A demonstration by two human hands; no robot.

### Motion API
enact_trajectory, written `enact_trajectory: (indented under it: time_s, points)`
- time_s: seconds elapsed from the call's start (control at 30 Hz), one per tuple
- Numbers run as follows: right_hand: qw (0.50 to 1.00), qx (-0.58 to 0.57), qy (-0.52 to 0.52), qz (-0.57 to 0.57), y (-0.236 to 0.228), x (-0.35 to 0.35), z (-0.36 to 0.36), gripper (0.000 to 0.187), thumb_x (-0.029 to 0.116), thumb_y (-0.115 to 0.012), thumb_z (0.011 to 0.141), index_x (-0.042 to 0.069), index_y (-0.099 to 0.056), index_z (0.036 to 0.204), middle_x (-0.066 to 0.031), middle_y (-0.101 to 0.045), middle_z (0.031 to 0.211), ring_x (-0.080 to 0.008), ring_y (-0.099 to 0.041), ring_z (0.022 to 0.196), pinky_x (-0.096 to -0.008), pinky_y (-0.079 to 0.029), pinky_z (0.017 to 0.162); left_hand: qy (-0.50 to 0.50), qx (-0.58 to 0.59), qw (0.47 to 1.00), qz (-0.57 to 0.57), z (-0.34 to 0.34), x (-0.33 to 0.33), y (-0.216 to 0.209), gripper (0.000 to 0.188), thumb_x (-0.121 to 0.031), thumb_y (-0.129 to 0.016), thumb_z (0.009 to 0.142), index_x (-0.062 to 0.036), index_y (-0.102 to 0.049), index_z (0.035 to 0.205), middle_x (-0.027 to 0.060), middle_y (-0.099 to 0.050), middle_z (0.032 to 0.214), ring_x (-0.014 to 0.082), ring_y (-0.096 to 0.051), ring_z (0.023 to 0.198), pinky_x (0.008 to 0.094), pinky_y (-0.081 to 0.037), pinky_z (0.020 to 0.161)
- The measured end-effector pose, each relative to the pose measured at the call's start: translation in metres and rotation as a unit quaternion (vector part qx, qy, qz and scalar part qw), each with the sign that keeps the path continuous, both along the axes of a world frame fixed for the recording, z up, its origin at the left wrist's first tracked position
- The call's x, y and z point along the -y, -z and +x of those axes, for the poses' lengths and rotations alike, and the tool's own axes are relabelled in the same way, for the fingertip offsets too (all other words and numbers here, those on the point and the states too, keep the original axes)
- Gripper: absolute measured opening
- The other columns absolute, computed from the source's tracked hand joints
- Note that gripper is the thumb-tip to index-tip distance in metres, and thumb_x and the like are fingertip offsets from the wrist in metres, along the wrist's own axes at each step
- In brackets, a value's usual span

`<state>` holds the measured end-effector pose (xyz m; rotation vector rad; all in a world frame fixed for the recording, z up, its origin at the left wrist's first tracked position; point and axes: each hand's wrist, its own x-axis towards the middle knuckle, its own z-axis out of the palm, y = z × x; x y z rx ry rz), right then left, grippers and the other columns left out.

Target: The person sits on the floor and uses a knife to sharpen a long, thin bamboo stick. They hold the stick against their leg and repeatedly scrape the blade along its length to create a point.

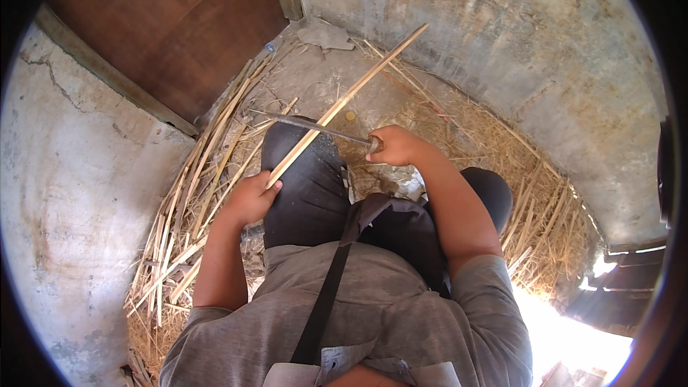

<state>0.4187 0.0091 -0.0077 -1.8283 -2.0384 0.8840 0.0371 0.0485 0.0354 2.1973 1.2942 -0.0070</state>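
Note:
My left hand (250, 198) is closed round the lower end of a long pale split-bamboo strip (358, 84). The strip slants up and away to the right, its far end free in the air. In my right hand (398, 146) is the handle of a knife (335, 132) with a long, narrow dark blade. That blade points left and crosses the strip above my left knee; whether its edge bites into the strip I cannot tell.
Long bamboo strips (192, 172) lie piled along the left wall. Straw-like shavings (534, 201) heap up at right against the stained wall (502, 36). A brown door panel (172, 21) stands at the far left. A black strap (326, 301) crosses my chest.

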Motion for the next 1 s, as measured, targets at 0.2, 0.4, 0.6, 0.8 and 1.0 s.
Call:
enact_trajectory:
  time_s: [0.2,0.4,0.6,0.8,1.0]
  points:
    - [0.987,-0.023,0.159,0.031,0.015,0.001,0.04,0.054,0.043,-0.078,0.08,-0.001,-0.069,0.109,-0.0235,-0.071,0.1,-0.042,-0.068,0.098,-0.0462,-0.052,0.087,-0.006,0.0,1.0,-0.008,0.003,0.001,-0.002,0.031,-0.034,-0.058,0.102,-0.0027,-0.059,0.101,0.0209,-0.065,0.09,0.0382,-0.062,0.085,0.0458,-0.047,0.079]
    - [0.975,-0.044,0.218,-0.008,0.007,0.002,0.041,0.053,0.042,-0.077,0.081,-0.002,-0.069,0.109,-0.024,-0.072,0.104,-0.0419,-0.068,0.101,-0.0461,-0.052,0.088,-0.008,0.02,1.0,-0.016,0.0,-0.001,0.0,0.031,-0.034,-0.058,0.102,-0.0025,-0.058,0.099,0.0201,-0.065,0.086,0.0365,-0.062,0.081,0.0452,-0.047,0.077]
    - [1.0,-0.007,0.024,-0.014,-0.008,0.003,0.004,0.052,0.039,-0.078,0.08,0.0,-0.069,0.112,-0.0233,-0.071,0.104,-0.0406,-0.068,0.101,-0.0455,-0.052,0.088,-0.003,0.019,1.0,0.002,0.001,0.002,-0.001,0.032,-0.034,-0.058,0.102,-0.0024,-0.058,0.098,0.0201,-0.064,0.084,0.0361,-0.061,0.079,0.0447,-0.047,0.075]
    - [0.996,0.004,0.089,0.023,0.013,-0.004,0.029,0.055,0.041,-0.079,0.08,-0.002,-0.069,0.112,-0.0235,-0.071,0.102,-0.0386,-0.068,0.1,-0.0453,-0.053,0.087,-0.01,0.024,1.0,0.006,0.0,0.003,0.002,0.031,-0.033,-0.059,0.102,-0.0019,-0.058,0.097,0.0201,-0.063,0.083,0.0358,-0.061,0.078,0.045,-0.047,0.074]
    - [0.956,-0.126,0.253,-0.074,0.017,-0.003,0.049,0.064,0.045,-0.079,0.08,-0.006,-0.066,0.117,-0.026,-0.071,0.106,-0.0376,-0.068,0.103,-0.0454,-0.053,0.088,-0.013,0.029,0.999,0.006,0.002,0.002,0.002,0.031,-0.032,-0.059,0.102,-0.0018,-0.058,0.095,0.0193,-0.062,0.078,0.0348,-0.06,0.074,0.0448,-0.047,0.072]
